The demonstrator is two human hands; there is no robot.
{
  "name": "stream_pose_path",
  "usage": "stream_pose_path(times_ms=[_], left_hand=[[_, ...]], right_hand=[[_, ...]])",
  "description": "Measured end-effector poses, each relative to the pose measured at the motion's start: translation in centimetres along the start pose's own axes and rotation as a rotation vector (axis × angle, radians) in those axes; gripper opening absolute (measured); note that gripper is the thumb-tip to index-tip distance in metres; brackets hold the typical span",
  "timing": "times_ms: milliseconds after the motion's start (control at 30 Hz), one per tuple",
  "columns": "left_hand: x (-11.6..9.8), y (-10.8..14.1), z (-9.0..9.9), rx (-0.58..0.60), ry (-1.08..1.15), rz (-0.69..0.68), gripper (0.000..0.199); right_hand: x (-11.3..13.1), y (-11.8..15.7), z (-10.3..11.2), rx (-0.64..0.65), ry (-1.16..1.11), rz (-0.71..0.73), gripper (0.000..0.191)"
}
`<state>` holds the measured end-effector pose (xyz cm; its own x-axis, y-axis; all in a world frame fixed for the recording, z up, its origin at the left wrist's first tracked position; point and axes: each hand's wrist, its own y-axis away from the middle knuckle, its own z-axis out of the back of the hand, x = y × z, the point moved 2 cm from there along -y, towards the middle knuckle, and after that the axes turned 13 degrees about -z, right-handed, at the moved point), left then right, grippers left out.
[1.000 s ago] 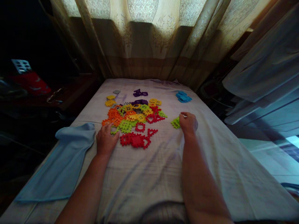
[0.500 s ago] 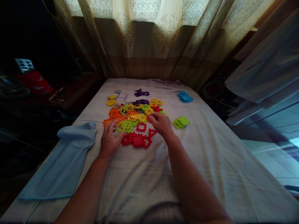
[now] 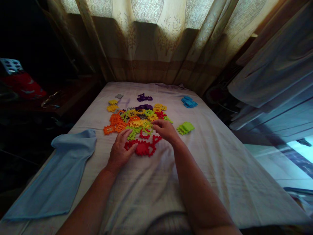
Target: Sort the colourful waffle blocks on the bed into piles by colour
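My right hand (image 3: 165, 130) is closed in a pinch at the near right side of a mixed heap of notched plastic building pieces. A lime-green frame-shaped building piece (image 3: 148, 126), slightly blurred, shows at its fingertips and overlaps a red square frame (image 3: 144, 133). My left hand (image 3: 121, 149) has its thumb and fingers apart, beside a cluster of red building pieces (image 3: 142, 148). Its thumb reaches the edge of that cluster; whether it touches is unclear. Orange pieces (image 3: 114, 123) lie beyond the left fingers, with yellow pieces (image 3: 137, 122) in the heap's middle.
Separate groups of blue pieces (image 3: 188, 101), green pieces (image 3: 186, 128), purple pieces (image 3: 144, 97) and yellow pieces (image 3: 112, 106) surround the heap. A light-blue cloth (image 3: 61, 173) lies at left on the sheet-covered table (image 3: 207, 156). A curtain (image 3: 151, 52) hangs behind.
My right hand has gone from a red piece to a lime-green one, now over the red square frame. My left hand has shifted right toward the red cluster. The view has turned slightly right.
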<state>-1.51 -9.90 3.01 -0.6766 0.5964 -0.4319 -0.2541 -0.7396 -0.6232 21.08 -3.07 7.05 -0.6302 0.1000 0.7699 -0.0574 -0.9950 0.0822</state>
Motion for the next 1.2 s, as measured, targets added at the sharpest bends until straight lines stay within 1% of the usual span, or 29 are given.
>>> stream_pose_path(times_ms=[67, 167, 267, 367, 533, 633, 700, 800, 900, 967, 1067, 1200], left_hand=[[0.2, 0.0, 0.0, 0.008, -0.014, 0.011, 0.051], [0.4, 0.1, -0.2, 0.031, -0.026, 0.019, 0.046], [0.6, 0.1, -0.3, 0.047, -0.037, 0.011, 0.042], [1.1, 0.1, -0.1, 0.036, -0.059, 0.016, 0.038], [2.7, 0.2, 0.6, 0.003, -0.128, 0.085, 0.032], [3.3, 0.2, 0.7, 0.031, -0.170, 0.097, 0.031], [3.4, 0.3, 0.5, 0.059, -0.206, 0.095, 0.034], [3.3, 0.5, 0.1, 0.124, -0.273, 0.101, 0.042], [3.0, 0.7, -0.2, 0.197, -0.329, 0.118, 0.049], [2.8, 0.7, -0.3, 0.226, -0.344, 0.127, 0.050], [2.5, 0.7, -0.4, 0.251, -0.337, 0.128, 0.048], [2.0, 0.6, -0.4, 0.283, -0.313, 0.108, 0.045]], right_hand=[[-1.7, -0.5, 2.9, -0.119, 0.042, -0.061, 0.028], [-4.3, -0.4, 7.1, -0.276, 0.200, -0.245, 0.029], [-6.2, 0.0, 9.7, -0.339, 0.351, -0.394, 0.030], [-7.1, 0.3, 10.5, -0.328, 0.428, -0.470, 0.031], [-7.5, 0.3, 10.6, -0.317, 0.505, -0.531, 0.032], [-7.3, 0.5, 10.8, -0.354, 0.534, -0.540, 0.033], [-6.8, 0.7, 10.8, -0.388, 0.534, -0.520, 0.033], [-5.3, 0.8, 10.2, -0.428, 0.520, -0.437, 0.034], [-3.1, 0.8, 8.3, -0.386, 0.487, -0.327, 0.033], [-1.6, 0.8, 6.2, -0.328, 0.471, -0.230, 0.031], [0.7, 1.1, 2.2, -0.221, 0.459, -0.036, 0.029], [2.5, 1.8, -3.1, -0.079, 0.408, 0.212, 0.029]])
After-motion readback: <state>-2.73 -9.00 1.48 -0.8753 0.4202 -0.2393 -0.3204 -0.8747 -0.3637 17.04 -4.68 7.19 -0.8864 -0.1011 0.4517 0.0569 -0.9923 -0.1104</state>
